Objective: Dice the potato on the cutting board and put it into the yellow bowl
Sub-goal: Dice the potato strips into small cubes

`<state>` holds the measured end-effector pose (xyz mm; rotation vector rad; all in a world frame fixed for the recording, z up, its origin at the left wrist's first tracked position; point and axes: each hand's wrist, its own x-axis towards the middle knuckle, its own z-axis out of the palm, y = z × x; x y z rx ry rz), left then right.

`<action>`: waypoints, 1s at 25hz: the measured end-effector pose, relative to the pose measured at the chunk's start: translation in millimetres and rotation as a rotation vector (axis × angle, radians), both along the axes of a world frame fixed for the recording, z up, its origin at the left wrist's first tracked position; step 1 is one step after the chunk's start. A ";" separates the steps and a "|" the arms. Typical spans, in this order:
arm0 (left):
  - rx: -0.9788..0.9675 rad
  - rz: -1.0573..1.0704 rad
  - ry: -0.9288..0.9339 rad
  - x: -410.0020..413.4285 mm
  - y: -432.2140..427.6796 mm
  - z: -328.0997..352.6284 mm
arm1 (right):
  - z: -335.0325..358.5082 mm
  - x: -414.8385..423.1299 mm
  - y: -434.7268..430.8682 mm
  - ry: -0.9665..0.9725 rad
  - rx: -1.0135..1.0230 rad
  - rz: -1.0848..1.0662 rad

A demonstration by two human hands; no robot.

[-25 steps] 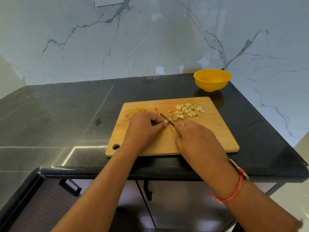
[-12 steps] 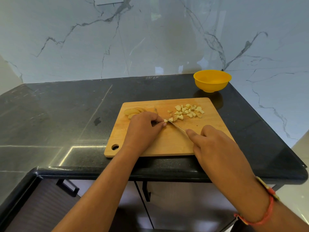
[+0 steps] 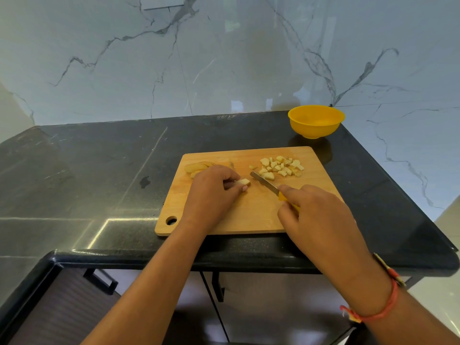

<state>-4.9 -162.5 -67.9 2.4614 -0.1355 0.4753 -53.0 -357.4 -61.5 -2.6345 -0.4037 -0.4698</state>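
Both hands work over the cutting board [image 3: 249, 217], which lies by the bench's [image 3: 99, 158] front edge. My left hand [image 3: 211, 195] pinches a short potato strip [image 3: 242, 181] between curled fingers and thumb, holding it down mid-board. My right hand [image 3: 321, 215], with a red thread band [image 3: 383, 310] at its wrist, is clamped on the yellow handle of a knife [image 3: 265, 183], forefinger stretched along the top. I see the blade slanting toward the board's far edge, its tip just beside the strip. Behind my left hand, at the board's far left corner, lie uncut potato slices [image 3: 196, 167]. The diced pieces [image 3: 281, 166] are heaped by the far right corner. Beyond that corner, apart from the board, the yellow bowl [image 3: 316, 122] stands at the bench's back edge against the marble wall [image 3: 224, 58].
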 end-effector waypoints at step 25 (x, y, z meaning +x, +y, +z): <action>0.064 0.074 0.028 2.3 -3.2 -0.5 | 5.5 6.3 24.7 0.045 -0.095 0.081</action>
